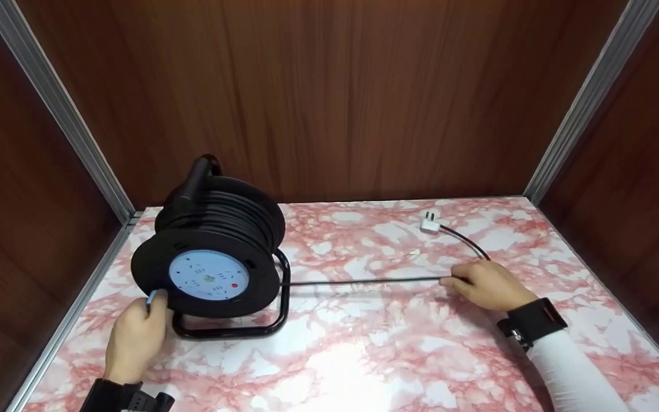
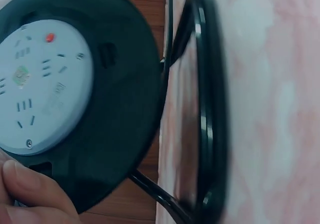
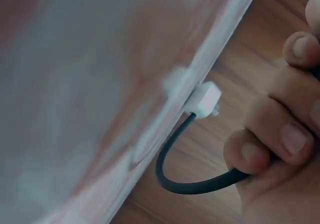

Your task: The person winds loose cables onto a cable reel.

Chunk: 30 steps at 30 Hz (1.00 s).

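Observation:
A black cable reel (image 1: pixel 205 274), wound with black cord, stands at the left on its bent tube frame (image 1: pixel 232 332). Its pale blue socket panel (image 1: pixel 208 275) with a red button faces me. My left hand (image 1: pixel 138 329) pinches a small light-blue knob (image 1: pixel 150 297) at the reel's lower left rim; the fingers mostly hide it. Out to the right, my right hand (image 1: pixel 488 286) curls its fingers round the black cable (image 1: pixel 364 281), which runs straight from the reel to the hand. Beyond that hand the cable's end bends back to a white plug (image 3: pixel 204 99) lying on the table.
The table top (image 1: pixel 352 343) has a red and white marbled pattern. Brown wood-grain panels (image 1: pixel 364 103) enclose it at the back and both sides, with metal corner posts (image 1: pixel 587 109). The reel's black carrying handle (image 1: pixel 195 183) rises at its upper left.

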### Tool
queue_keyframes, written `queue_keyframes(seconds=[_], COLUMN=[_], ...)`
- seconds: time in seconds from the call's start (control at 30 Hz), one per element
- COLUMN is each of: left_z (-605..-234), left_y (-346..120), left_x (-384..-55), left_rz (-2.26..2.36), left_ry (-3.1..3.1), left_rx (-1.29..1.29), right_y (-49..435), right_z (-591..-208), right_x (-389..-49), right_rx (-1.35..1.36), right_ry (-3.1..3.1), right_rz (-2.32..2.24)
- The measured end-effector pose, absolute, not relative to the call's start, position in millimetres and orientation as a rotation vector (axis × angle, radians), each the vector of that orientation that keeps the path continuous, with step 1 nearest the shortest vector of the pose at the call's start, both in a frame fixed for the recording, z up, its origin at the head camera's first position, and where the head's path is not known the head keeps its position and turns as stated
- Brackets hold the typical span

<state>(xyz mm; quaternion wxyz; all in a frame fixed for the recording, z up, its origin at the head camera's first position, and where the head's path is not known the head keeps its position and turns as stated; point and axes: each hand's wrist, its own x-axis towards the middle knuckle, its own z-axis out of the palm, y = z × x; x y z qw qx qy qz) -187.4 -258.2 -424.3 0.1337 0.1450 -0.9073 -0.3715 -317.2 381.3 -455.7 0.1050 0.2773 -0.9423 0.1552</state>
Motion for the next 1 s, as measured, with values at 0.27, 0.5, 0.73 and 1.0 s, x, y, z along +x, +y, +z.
queue_keyframes(seconds=[0.27, 0.5, 0.73, 1.0], left_z=[-407, -390, -366, -347], left_y=[-258, -254, -242, -221], left_x=[-192, -191, -191, -193], left_rz=[-1.252, -1.295, -1.286, -1.285], left_ry=[-2.539, -2.463, -2.361, -2.291], left_rx=[0.458, 0.47, 0.413, 0.345], right_y=[391, 389, 389, 386], right_z=[-449, -453, -451, -455], right_x=[-320, -317, -319, -316], right_rx=[0.701, 0.691, 0.648, 0.719], right_ry=[-2.501, -2.91, -2.683, -2.835], right_rz=[0.339, 0.438, 0.376, 0.41])
